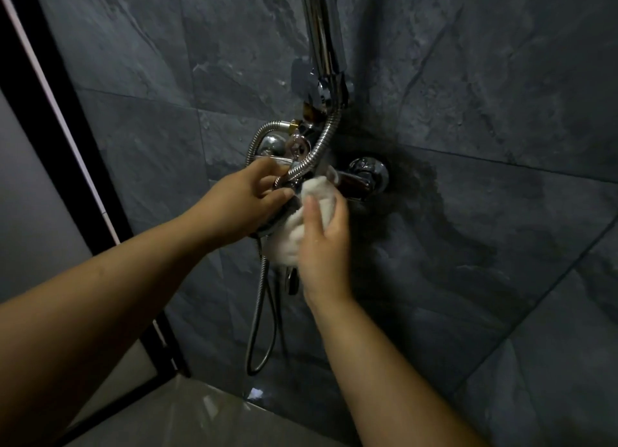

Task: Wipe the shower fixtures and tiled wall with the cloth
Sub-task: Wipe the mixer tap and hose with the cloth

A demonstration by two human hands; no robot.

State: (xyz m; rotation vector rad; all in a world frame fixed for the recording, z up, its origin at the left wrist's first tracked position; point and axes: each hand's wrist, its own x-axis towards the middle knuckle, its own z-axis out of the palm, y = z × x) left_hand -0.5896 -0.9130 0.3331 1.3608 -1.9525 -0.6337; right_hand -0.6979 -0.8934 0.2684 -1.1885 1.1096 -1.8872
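Chrome, ribbed and flexible, the hose (319,145) is pinched by the left hand (247,202) just left of the mixer (359,182), seemingly so that it is held aside from the wiping. Against the mixer's front the white, soft, bunched cloth (294,235) is pressed, gripped by the curled fingers of the right hand (321,242). Right of the mixer, the slate-like wall (501,112), matt and veined, is darkened by a damp patch.

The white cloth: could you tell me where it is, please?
In the head view the cloth sits near centre, bunched in the right hand against the chrome mixer tap, beside the left hand gripping that tap.
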